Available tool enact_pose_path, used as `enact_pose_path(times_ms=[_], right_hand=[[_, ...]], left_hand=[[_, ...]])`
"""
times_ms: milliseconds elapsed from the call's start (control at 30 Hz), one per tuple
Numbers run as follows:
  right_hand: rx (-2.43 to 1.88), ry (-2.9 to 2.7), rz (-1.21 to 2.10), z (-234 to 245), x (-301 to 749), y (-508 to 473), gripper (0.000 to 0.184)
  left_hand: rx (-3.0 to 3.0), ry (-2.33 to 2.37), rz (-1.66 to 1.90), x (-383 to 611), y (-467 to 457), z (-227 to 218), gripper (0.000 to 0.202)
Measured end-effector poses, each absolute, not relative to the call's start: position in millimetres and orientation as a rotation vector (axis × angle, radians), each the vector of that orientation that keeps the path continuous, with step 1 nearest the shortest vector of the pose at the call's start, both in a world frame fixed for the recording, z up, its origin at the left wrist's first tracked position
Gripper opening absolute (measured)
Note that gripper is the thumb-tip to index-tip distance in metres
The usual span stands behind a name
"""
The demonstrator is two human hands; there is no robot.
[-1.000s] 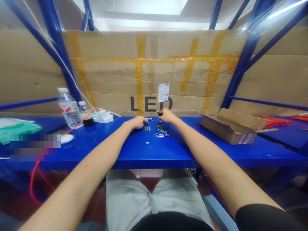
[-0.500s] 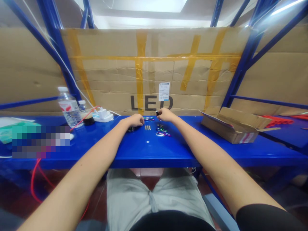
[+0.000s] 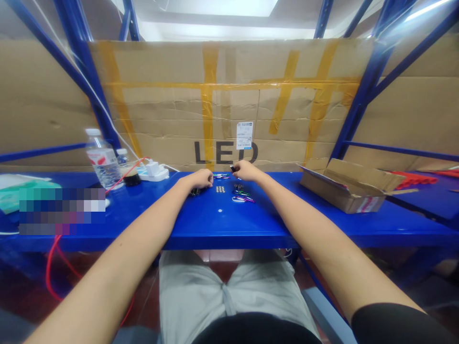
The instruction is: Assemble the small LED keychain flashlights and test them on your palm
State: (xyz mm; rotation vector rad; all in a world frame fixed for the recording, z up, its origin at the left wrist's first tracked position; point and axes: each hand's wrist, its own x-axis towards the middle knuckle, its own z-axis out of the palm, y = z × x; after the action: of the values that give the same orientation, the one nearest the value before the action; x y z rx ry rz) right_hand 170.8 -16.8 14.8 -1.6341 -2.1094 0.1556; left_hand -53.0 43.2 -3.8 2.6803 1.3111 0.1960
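Both my arms reach far out over the blue shelf top (image 3: pixel 222 224). My left hand (image 3: pixel 202 178) is closed in a loose fist above some small dark clips (image 3: pixel 194 192); what its fingers hold is hidden. My right hand (image 3: pixel 245 170) is pinched shut on a small black piece (image 3: pixel 233 168). Between and below the hands lie coloured carabiner clips (image 3: pixel 243 198), a tight cluster of small metal bits (image 3: pixel 220 189) and more coloured clips (image 3: pixel 221 176) near the cardboard wall.
A taped cardboard sheet marked LED (image 3: pixel 225 153) walls off the back. An open cardboard box (image 3: pixel 346 186) lies at the right. At the left stand a water bottle (image 3: pixel 102 162), a white power strip (image 3: pixel 154 172) and a red cable (image 3: pixel 52 267). Blue rack posts (image 3: pixel 86 71) frame the sides.
My left hand has lifted slightly off the shelf and drawn back a little. The right hand stays pinched in nearly the same spot.
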Motion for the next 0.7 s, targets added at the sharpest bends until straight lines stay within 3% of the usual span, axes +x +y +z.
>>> enact_pose_path(times_ms=[200,400,700], right_hand=[[-1.578,-2.129,0.162,13.4,172.8,-14.1,0.015],[-1.501,-2.122,0.149,12.3,172.6,-11.9,0.025],[-1.416,-2.154,0.147,7.5,173.8,-3.9,0.028]], left_hand=[[2.691,1.283,0.19,-53.8,45.4,-4.4,0.005],[2.712,1.263,0.223,-53.2,47.0,-5.9,0.021],[2.741,1.276,0.247,-55.0,47.0,-6.9,0.008]])
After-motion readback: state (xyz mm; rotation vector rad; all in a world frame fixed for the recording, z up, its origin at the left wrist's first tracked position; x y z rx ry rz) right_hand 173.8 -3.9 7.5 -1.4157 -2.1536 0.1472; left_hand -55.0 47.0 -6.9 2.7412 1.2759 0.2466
